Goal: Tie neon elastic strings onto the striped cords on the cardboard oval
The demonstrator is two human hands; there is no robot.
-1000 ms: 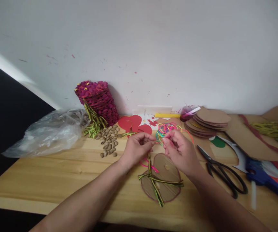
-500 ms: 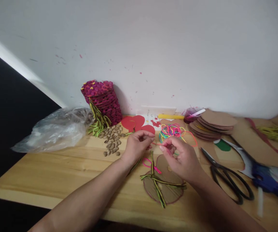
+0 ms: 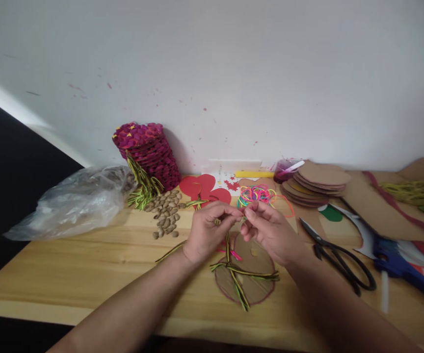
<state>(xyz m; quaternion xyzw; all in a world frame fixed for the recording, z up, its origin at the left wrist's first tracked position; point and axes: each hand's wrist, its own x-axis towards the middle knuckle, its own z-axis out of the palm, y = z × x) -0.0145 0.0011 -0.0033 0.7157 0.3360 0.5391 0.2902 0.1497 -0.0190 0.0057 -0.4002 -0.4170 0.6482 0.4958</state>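
Above a round cardboard piece (image 3: 259, 290), my left hand (image 3: 210, 228) and my right hand (image 3: 273, 233) meet with fingertips nearly touching. Both are closed in a pinch on a thin cord, of which only a tiny bit shows between the fingers. On the cardboard lie crossed black-and-yellow-green yarn strands (image 3: 239, 290), with a short pink cord (image 3: 236, 255) beside them. One dark strand (image 3: 171, 251) runs out from under my left wrist. Just behind my hands sits a tangle of neon cords (image 3: 256, 194).
Scissors (image 3: 339, 260) and a blue-handled tool (image 3: 407, 274) lie right. Behind are stacked cardboard discs (image 3: 322, 176), a purple paint cup (image 3: 283, 170) and red paper circles (image 3: 199, 186). Left are pistachio-like shells (image 3: 166, 211), a purple shell-covered cylinder (image 3: 151, 157) and a plastic bag (image 3: 75, 201).
My hands have come together, closing the gap where an orange cord stretched between them. The view has shifted slightly to the right.
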